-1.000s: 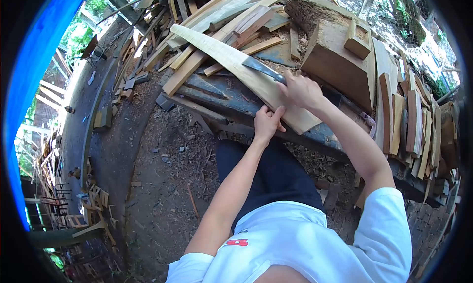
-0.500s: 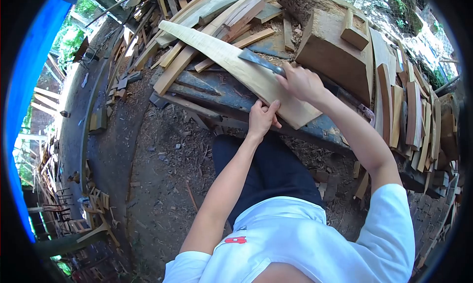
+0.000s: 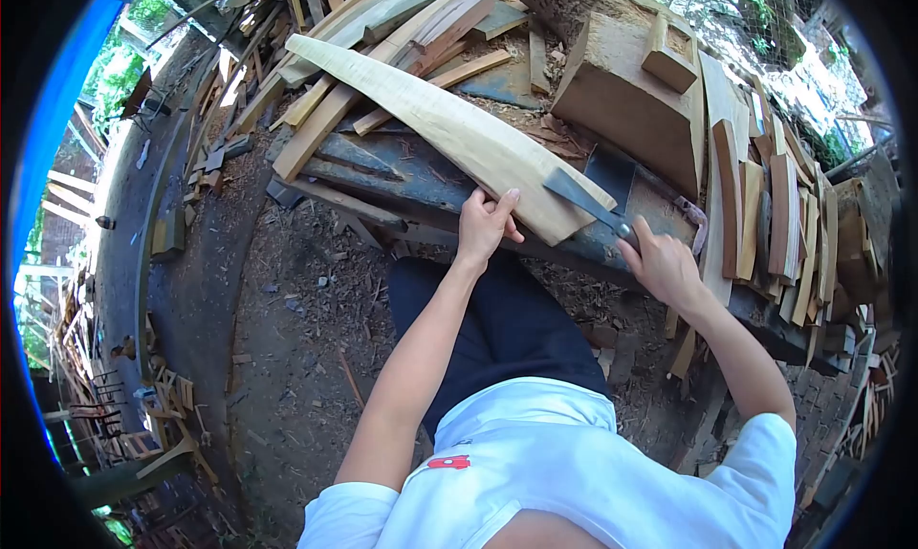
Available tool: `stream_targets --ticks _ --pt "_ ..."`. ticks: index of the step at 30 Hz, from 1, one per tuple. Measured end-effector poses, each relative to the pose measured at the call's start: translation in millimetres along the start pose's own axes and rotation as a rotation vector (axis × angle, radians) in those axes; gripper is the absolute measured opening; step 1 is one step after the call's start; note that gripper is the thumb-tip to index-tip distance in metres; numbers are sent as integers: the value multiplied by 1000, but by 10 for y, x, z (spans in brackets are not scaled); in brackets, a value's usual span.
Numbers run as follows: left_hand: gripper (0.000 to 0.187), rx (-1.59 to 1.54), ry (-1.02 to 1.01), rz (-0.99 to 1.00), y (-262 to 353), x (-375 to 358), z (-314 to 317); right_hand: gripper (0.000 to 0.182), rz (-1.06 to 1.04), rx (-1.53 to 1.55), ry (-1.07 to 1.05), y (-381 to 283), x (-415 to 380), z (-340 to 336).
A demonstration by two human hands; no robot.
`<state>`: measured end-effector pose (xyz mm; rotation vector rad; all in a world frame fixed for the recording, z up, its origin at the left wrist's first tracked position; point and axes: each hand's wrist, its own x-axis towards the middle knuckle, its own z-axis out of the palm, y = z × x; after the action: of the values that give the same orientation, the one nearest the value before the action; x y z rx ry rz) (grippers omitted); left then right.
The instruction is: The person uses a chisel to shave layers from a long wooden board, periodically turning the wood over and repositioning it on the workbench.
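Observation:
A long pale wooden board [image 3: 440, 128], narrow at the far left and broad at the near right, lies across the workbench. My left hand [image 3: 486, 226] grips its near edge, thumb on top and fingers curled at the side. My right hand [image 3: 662, 262] is closed round the handle of a wide flat-bladed chisel [image 3: 588, 200]. The chisel's metal blade lies over the board's broad end, pointing up and left. Most of the handle is hidden in my fist.
Behind the board stands a large wooden block [image 3: 626, 95] with a small hollowed block [image 3: 669, 54] on top. Curved wood pieces [image 3: 779, 205] line the right side. Offcuts and strips [image 3: 316, 133] pile up at the left. Shavings cover the ground [image 3: 296, 310].
My right hand has drawn the chisel rightward and toward me, from the board's middle to its broad end. My left hand keeps its hold; the whole view has shifted slightly.

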<state>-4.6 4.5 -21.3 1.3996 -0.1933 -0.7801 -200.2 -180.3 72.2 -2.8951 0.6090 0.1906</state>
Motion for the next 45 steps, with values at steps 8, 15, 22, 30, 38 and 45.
stream_targets --ticks 8,15,22,30,38,45 --pt "37 -18 18 63 -9 2 16 40 -59 9 33 -451 711 -79" --pt "36 -30 29 25 19 -36 20 41 -167 30 160 -872 1478 8" --pt "33 -13 59 46 -47 0 33 41 -106 -34 28 -346 514 -151" --pt "33 -7 25 45 4 -19 -13 43 -124 -54 -16 -672 1031 -220" --pt "32 -6 33 52 -44 20 -5 47 -152 60 -27 -1443 2082 -314" --pt "32 -28 55 50 -70 5 27 44 -160 -14 29 -744 1050 -164"
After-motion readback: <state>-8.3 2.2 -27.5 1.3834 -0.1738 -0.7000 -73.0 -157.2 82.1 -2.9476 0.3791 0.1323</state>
